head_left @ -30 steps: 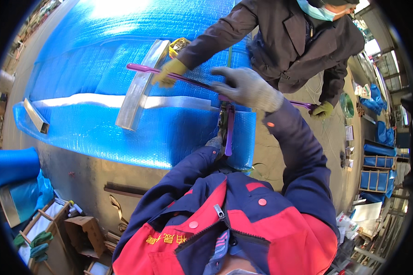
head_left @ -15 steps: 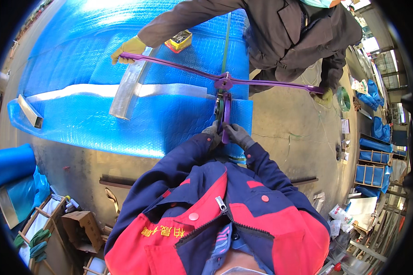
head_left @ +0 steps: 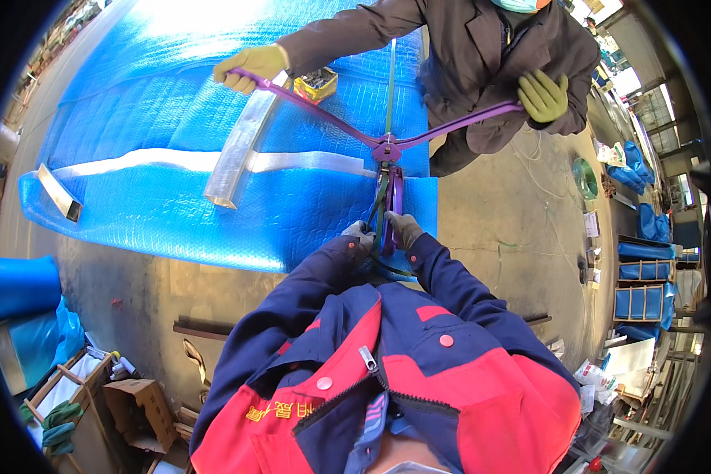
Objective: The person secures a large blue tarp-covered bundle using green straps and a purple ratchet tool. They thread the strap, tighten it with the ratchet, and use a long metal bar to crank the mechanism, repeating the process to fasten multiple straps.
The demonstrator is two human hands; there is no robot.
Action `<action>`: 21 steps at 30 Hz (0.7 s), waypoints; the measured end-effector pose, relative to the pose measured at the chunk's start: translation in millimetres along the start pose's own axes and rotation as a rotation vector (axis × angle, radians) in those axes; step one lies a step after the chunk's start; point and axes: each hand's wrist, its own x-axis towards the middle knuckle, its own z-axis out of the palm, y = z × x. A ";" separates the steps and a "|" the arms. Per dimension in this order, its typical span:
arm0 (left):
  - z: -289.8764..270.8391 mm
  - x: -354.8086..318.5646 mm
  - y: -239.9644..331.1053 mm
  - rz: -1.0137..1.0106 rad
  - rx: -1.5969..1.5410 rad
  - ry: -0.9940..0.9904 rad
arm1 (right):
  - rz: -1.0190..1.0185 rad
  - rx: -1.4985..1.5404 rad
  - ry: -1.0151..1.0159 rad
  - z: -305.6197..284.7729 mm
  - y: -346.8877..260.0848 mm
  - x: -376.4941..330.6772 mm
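Note:
A purple strapping tool (head_left: 386, 148) with two long arms sits on a green strap (head_left: 392, 87) over a blue-wrapped bundle (head_left: 308, 213). My right hand (head_left: 405, 229), in a grey glove, is closed round the tool's lower purple handle. Beside it, my gloved left hand (head_left: 359, 233) is closed at the strap's loose tail, which hangs in a loop under the tool. Across from me, a co-worker's yellow-gloved hand (head_left: 253, 68) grips the end of one long arm. That person's other hand (head_left: 543, 96) rests with spread fingers against the end of the other arm.
A metal channel piece (head_left: 245, 146) and a shorter one (head_left: 59, 193) lie on the bundle. A yellow box of small metal parts (head_left: 316, 84) stands near the co-worker's sleeve. On the floor are a cardboard box (head_left: 141, 411), a dark bar (head_left: 201, 327) and blue-wrapped packs (head_left: 640, 302).
The co-worker has swung the tool's two long arms upward and inward, opening one hand from its grip. My hands stay low at the tool, and the strap's tail shows more clearly below it.

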 end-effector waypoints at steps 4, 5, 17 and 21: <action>-1.0 -3.5 -10.6 -0.004 -0.013 0.033 | 0.271 0.171 0.170 7.2 -15.9 -8.3; 0.1 -3.8 -13.5 0.039 -0.023 0.062 | 0.255 0.090 0.180 8.4 -22.0 -13.5; 11.3 0.9 -28.0 0.128 0.034 0.174 | 0.063 -0.299 0.028 3.2 -29.8 -14.9; 4.5 -2.2 -25.9 -0.012 -0.014 0.026 | 0.088 -0.192 0.071 5.0 -17.0 -7.1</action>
